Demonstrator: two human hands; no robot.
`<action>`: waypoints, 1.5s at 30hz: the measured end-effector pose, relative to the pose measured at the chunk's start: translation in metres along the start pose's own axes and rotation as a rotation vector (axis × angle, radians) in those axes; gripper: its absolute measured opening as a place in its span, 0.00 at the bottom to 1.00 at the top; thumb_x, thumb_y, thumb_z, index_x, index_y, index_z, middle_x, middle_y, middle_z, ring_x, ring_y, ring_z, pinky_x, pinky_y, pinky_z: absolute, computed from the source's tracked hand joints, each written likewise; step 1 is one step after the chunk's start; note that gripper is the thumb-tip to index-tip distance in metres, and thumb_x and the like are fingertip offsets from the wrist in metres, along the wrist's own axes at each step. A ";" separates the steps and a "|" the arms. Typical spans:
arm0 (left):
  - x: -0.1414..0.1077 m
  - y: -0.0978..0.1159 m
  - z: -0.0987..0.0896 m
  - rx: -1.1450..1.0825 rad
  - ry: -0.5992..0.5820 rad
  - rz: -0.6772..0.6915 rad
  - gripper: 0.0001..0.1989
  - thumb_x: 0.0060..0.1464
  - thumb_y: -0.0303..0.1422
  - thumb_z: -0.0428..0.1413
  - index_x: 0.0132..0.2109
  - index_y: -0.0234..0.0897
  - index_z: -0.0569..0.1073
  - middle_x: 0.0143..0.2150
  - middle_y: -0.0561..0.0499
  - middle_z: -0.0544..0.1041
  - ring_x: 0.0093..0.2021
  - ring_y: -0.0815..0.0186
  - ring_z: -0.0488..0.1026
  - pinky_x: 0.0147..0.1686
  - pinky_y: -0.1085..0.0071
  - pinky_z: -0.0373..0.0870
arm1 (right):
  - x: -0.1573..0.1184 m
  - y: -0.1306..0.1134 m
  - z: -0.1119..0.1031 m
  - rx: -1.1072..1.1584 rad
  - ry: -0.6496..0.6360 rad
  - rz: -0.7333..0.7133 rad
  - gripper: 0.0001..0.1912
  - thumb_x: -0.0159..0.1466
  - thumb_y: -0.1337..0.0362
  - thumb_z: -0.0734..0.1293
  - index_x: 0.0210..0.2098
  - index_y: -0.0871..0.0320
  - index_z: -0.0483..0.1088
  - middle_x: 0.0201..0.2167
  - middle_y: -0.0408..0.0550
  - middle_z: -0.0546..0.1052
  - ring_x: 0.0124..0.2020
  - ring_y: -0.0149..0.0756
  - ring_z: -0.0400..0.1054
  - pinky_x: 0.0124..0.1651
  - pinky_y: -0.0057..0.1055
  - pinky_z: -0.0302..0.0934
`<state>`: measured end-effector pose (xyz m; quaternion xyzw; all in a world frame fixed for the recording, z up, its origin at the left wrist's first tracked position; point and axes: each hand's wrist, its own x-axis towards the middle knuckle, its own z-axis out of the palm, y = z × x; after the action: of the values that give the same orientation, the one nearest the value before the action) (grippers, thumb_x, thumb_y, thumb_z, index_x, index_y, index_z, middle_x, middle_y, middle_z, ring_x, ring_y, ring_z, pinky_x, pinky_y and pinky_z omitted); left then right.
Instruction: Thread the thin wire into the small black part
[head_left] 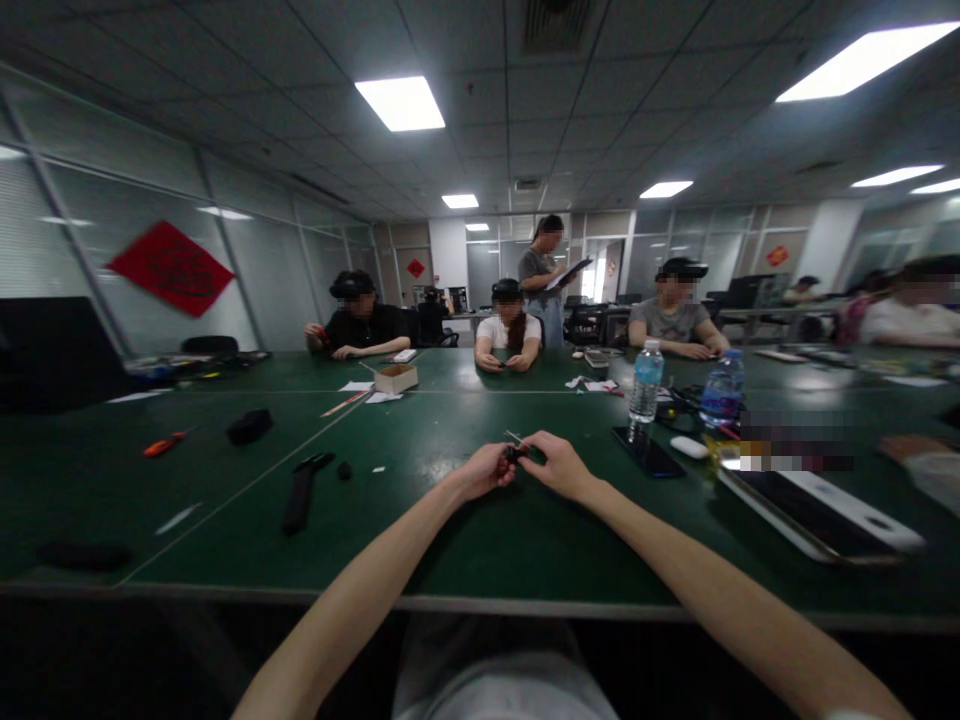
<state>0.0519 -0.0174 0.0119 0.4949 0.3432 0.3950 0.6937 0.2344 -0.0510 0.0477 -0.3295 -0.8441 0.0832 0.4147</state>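
Observation:
Above the green table (420, 430), my left hand (487, 472) has its fingers closed round a small black part (513, 454). My right hand (553, 464) meets it from the other side, its fingers pinched at the same part. A thin metal piece (514, 438) sticks up at the fingertips of my right hand; whether it belongs to the black part I cannot tell. To the left lie a small black knob (344, 470), a black T-shaped object (301, 492) and a white scrap (379, 469).
An orange screwdriver (163, 445), a black block (250, 427) and an open box (396, 378) stand left. At right are a phone (648, 452), two bottles (646, 385), a mouse (688, 447) and a white device (817, 510). Several people are across the table.

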 end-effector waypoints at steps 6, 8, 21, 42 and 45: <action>-0.001 0.000 0.002 0.023 0.001 0.010 0.14 0.52 0.37 0.50 0.42 0.32 0.70 0.21 0.55 0.64 0.17 0.74 0.63 0.17 0.79 0.53 | -0.002 -0.002 0.001 0.036 0.008 -0.029 0.09 0.57 0.64 0.66 0.38 0.56 0.71 0.35 0.46 0.72 0.37 0.35 0.66 0.42 0.31 0.58; -0.002 0.001 0.003 0.024 0.015 0.005 0.15 0.53 0.39 0.50 0.41 0.32 0.69 0.21 0.55 0.64 0.17 0.75 0.62 0.17 0.79 0.53 | -0.002 -0.003 0.001 0.039 0.001 -0.024 0.09 0.58 0.64 0.65 0.39 0.56 0.71 0.35 0.47 0.73 0.37 0.36 0.66 0.43 0.31 0.58; -0.011 0.009 0.013 -0.006 -0.035 -0.091 0.27 0.51 0.56 0.42 0.38 0.35 0.66 0.21 0.57 0.59 0.17 0.76 0.55 0.16 0.80 0.48 | 0.000 0.005 0.006 0.014 0.050 0.071 0.09 0.56 0.60 0.67 0.36 0.56 0.70 0.32 0.45 0.73 0.32 0.34 0.65 0.38 0.29 0.57; -0.014 0.009 0.016 0.074 -0.090 -0.052 0.15 0.49 0.42 0.53 0.27 0.36 0.58 0.18 0.62 0.51 0.14 0.78 0.47 0.16 0.78 0.41 | -0.002 0.005 0.008 0.011 0.002 0.128 0.13 0.56 0.54 0.67 0.34 0.57 0.71 0.29 0.45 0.73 0.30 0.34 0.64 0.36 0.28 0.56; -0.012 0.007 0.015 0.100 -0.072 -0.053 0.14 0.50 0.41 0.52 0.27 0.37 0.58 0.17 0.62 0.50 0.14 0.79 0.46 0.16 0.78 0.40 | -0.002 0.006 0.009 0.017 0.003 0.130 0.13 0.56 0.54 0.67 0.34 0.57 0.71 0.28 0.44 0.73 0.30 0.34 0.65 0.35 0.28 0.56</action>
<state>0.0574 -0.0330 0.0241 0.5337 0.3501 0.3409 0.6902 0.2311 -0.0468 0.0380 -0.3800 -0.8197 0.1165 0.4124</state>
